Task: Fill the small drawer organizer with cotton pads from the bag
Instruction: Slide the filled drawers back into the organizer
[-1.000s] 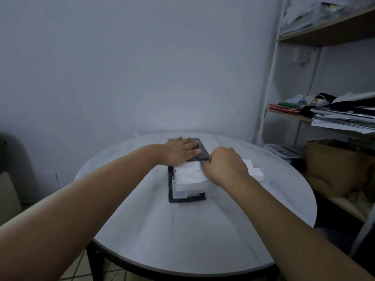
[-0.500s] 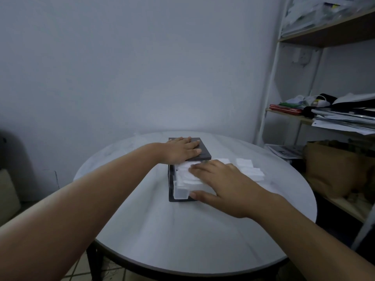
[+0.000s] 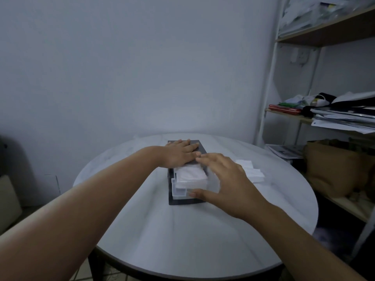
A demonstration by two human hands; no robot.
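Nearest me, the round white counter (image 3: 182, 240) takes up the lower view, with both forearms reaching in over its near edge. I see the right hand (image 3: 229, 185) spread wide, fingers straight, arched over the drawer (image 3: 178, 192). Its thumb (image 3: 199, 194) lies against the drawer's clear front, and the fingers reach over the drawer's right side. I cannot tell whether they touch it. The drawer is pulled out toward the near edge from the black organizer (image 3: 182, 201), which sits around the counter's middle, a little toward the far edge. White pads (image 3: 190, 175) are stacked in the drawer up to its rim or just above.

Behind the drawer, the left hand (image 3: 178, 154) lies flat on the organizer's top, fingers straight and close together, palm down.

More loose pads (image 3: 251, 171) lie in a heap on the counter just right of the organizer, toward the right edge. Beyond that edge stands a shelf (image 3: 324, 33) loaded with papers.
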